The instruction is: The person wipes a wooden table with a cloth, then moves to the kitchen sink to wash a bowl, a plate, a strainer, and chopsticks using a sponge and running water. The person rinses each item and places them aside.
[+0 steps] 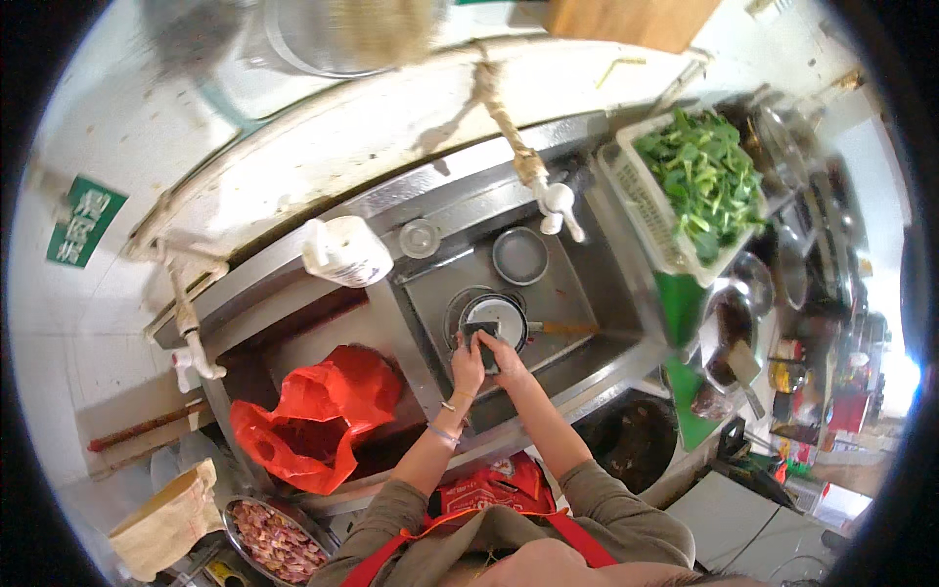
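Over the right basin of a stainless steel double sink (408,330), my left hand (468,365) and my right hand (505,358) meet on a small dark object (484,328), perhaps a cloth or pad. Both hands grip it at the near edge of a round white-bottomed pan or bowl (506,312) with a dark rim. A wooden handle (565,328) extends to the right beside that vessel. Farther back in the same basin lies a round grey dish (520,255). A white tap (559,205) juts over the basin's back right part.
A red plastic bag (374,389) fills much of the left basin. On the sink's back ledge stand a white container (352,253) and a clear round lid (419,238). A basket of leafy greens (638,176) is at right; a bowl of chopped meat (275,539) sits lower left.
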Tool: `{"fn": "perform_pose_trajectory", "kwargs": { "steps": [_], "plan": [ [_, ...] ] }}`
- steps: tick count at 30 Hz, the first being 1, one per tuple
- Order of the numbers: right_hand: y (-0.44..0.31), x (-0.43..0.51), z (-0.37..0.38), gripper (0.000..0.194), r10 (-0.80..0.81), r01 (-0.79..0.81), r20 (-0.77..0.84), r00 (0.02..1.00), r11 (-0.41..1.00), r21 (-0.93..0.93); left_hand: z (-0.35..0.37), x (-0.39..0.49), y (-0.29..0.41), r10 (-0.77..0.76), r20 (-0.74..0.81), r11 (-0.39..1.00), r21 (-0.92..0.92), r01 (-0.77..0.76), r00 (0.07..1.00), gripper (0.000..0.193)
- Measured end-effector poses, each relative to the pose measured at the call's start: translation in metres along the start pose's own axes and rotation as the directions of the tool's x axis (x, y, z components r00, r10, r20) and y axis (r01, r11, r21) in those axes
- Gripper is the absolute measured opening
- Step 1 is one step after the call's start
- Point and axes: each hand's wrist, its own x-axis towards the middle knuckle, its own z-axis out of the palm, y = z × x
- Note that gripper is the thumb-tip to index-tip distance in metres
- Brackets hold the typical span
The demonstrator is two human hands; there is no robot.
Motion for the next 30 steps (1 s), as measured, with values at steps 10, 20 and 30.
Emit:
{"fn": "perform_pose_trajectory", "kwargs": {
  "steps": [10, 20, 30],
  "plan": [
    [-0.022, 0.043, -0.139, 0.019, -0.241, 0.329, -0.448, 0.861, 0.935, 0.131, 0.068, 0.064, -0.069, -0.156, 0.088, 0.834, 0.546, 0.083, 0.984, 0.035],
    [-0.006, 0.04, -0.176, 0.044, -0.191, 0.214, -0.363, 0.912, 0.977, 0.022, 0.094, 0.09, -0.073, -0.209, -0.123, 0.801, 0.548, 0.242, 0.97, 0.031],
    [0.007, 0.059, -0.17, 0.015, -0.252, 0.22, -0.426, 0.869, 0.968, -0.125, 0.075, 0.094, -0.072, -0.13, 0.029, 0.83, 0.549, 0.093, 0.991, 0.034]
  ]
}}
